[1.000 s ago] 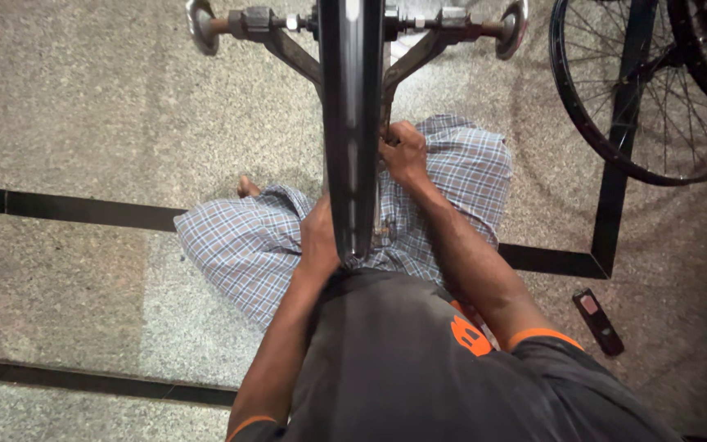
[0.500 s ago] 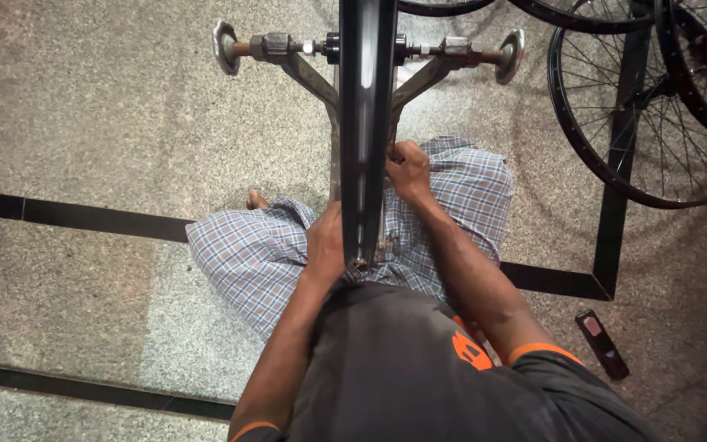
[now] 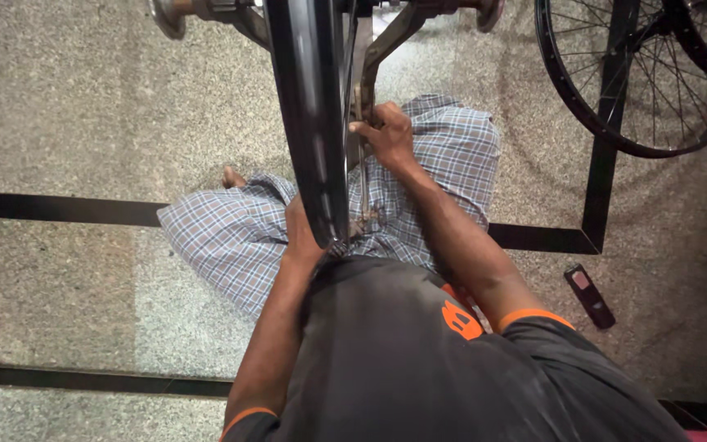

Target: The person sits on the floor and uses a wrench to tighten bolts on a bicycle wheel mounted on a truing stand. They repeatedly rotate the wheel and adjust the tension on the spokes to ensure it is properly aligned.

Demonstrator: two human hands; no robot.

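Note:
A black bicycle wheel rim (image 3: 311,123) stands edge-on between my knees, held in a metal truing stand (image 3: 180,15) with an axle across the top. My right hand (image 3: 385,135) is up at the rim's right side, its fingers pinched on a spoke or a small tool; I cannot tell which. My left hand (image 3: 298,225) rests low against the left side of the rim, mostly hidden behind it. I sit on the floor in a checked blue cloth (image 3: 231,237) and a dark shirt with orange trim.
Two spoked bicycle wheels (image 3: 615,90) lie on the speckled stone floor at the upper right. A small dark phone (image 3: 589,296) lies on the floor to my right. Black inlay strips (image 3: 59,209) cross the floor.
The view has shifted so the stand sits higher and nearer. My right hand stays at the rim's right side; my left hand stays low on the rim.

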